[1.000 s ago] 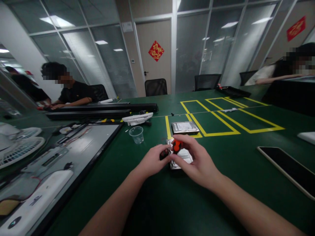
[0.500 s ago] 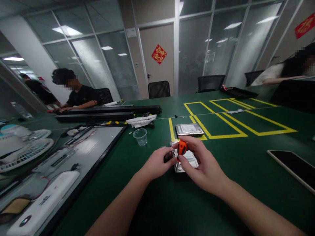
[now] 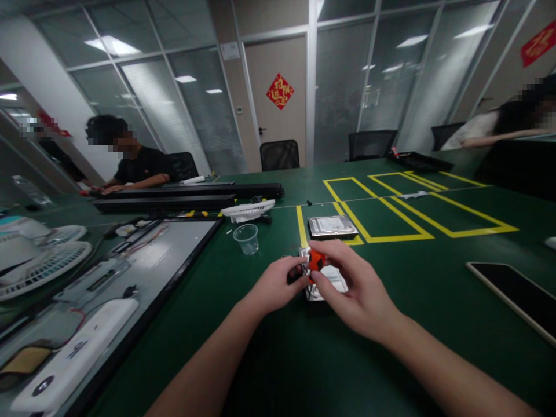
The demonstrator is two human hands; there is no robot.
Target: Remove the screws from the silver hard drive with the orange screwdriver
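Observation:
My right hand [image 3: 357, 289] is closed with thumb and fingertips around the orange and black handle of a screwdriver [image 3: 316, 260]. Close against its tip end, my left hand [image 3: 274, 284] pinches something small and dark that I cannot make out. Beneath both hands lies a silver hard drive [image 3: 333, 278], partly hidden by the fingers. Just beyond it, a second hard drive [image 3: 332, 226] rests label up on the green table beside yellow tape. A clear plastic cup [image 3: 246, 240] stands to the left of the hands.
At left, a large grey panel [image 3: 191, 237] carries a white elongated part [image 3: 76, 359]; white fan-like grilles [image 3: 52, 263] lie beyond it. Long black bars [image 3: 186, 200] lie farther back. A phone [image 3: 512, 295] is at right. Yellow tape rectangles mark the table [image 3: 434, 324]. Other people sit at the far sides.
The orange handle has turned and tipped slightly between my right fingers. Both hands stay over the near hard drive. The view has shifted a little.

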